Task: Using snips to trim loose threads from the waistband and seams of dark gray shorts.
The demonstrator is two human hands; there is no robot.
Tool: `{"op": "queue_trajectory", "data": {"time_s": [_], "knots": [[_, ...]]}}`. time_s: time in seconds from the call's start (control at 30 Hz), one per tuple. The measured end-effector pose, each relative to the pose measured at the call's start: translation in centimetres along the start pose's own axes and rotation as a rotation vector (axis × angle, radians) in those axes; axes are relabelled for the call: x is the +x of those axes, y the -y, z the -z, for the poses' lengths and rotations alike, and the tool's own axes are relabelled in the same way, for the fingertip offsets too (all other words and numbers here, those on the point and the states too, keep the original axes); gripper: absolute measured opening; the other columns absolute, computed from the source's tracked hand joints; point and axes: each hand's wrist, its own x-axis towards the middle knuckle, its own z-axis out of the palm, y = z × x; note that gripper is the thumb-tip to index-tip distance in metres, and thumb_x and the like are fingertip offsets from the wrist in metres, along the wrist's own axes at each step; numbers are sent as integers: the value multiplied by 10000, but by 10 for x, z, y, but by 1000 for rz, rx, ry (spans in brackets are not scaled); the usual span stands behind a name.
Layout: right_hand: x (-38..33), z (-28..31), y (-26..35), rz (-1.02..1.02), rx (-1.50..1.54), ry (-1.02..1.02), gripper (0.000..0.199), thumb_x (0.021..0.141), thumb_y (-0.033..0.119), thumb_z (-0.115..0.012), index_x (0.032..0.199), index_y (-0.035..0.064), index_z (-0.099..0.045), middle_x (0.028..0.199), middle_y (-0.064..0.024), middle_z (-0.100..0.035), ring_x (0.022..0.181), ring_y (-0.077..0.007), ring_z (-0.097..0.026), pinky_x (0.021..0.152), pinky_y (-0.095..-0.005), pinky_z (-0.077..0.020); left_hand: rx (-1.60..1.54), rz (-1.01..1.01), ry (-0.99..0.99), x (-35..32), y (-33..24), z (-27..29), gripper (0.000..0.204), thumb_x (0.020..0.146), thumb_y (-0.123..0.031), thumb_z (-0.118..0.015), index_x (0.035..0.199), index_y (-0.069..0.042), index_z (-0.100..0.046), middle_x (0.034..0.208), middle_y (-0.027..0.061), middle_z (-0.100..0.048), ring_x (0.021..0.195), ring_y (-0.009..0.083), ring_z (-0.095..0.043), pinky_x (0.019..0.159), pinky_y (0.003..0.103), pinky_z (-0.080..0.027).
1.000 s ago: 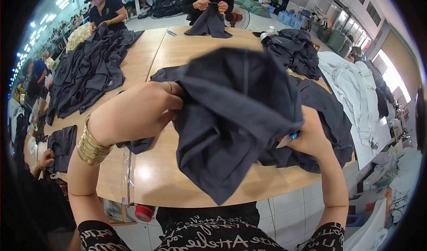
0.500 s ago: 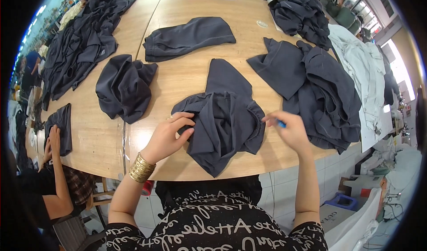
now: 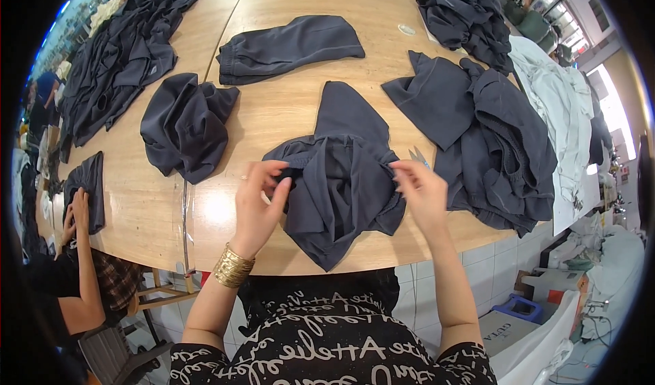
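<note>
- The dark grey garment (image 3: 336, 201) lies on the desk (image 3: 276, 115) right in front of the person, its gathered edges toward the sides, one panel pointing away and a corner pointing toward the near rim. A second ago it was lifted in the air; now it rests, so the work seems to have passed from turning the cloth to arranging it.
- The left hand (image 3: 258, 197) is at the garment's left edge, thumb and fingers set around the cloth there; the right hand (image 3: 424, 192) has its bent fingers at the opposite gathered edge. Blur and folds hide the fingertips, so I cannot tell whether either grip is pinching the cloth or merely touching it.
- The blue-handled snips (image 3: 421, 158), in the right hand half a second ago, now lie on the desk just beyond that hand. This frees both hands for the fabric, and suggests that the present step needs no blade.
- Beyond the garment lies a flat, folded dark piece (image 3: 293, 49); to its near left sits a crumpled bundle (image 3: 187, 129). Neither has noticeably shifted.
- To the right, a loose dark pile (image 3: 501, 136) lies near the snips.
- At far left, a co-worker's hands (image 3: 80, 207) rest on another dark garment (image 3: 93, 180).
</note>
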Motion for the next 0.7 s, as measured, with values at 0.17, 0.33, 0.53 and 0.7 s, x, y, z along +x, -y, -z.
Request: {"op": "queue_trajectory", "data": {"time_s": [0.17,0.33,0.53,0.7], "knots": [[5,-36,2,110,-615,75,315,760,67,-682,1037,29,-537,908,-124,-542,912,-311,-581,677,-372,-502,391,-288,574,-4,-21,-38,373,758,-177,-691,1085,-34,-587,994,111,-559,950,280,-543,833,387,-447],[17,-31,-21,242,-582,85,392,670,81,-752,962,36,-495,865,-127,-548,851,-318,-541,705,-409,-459,441,-321,546,7,-1,-52,260,795,-99,-624,1044,-24,-612,983,88,-540,894,264,-534,791,356,-464],[31,-11,36,-355,387,618,328,720,17,-731,935,58,-487,710,22,-511,696,-90,-522,619,-249,-419,398,-443,504,-7,23,-78,316,764,-69,-579,1074,-4,-586,1119,162,-547,1009,310,-531,859,357,-444],[21,12,120,-194,652,797,308,752,4,-703,975,63,-498,778,39,-521,746,-28,-495,636,-184,-392,-542,136,436,34,35,-69,355,849,-254,-598,1138,-47,-602,1230,156,-558,1173,273,-502,969,376,-415]]}}
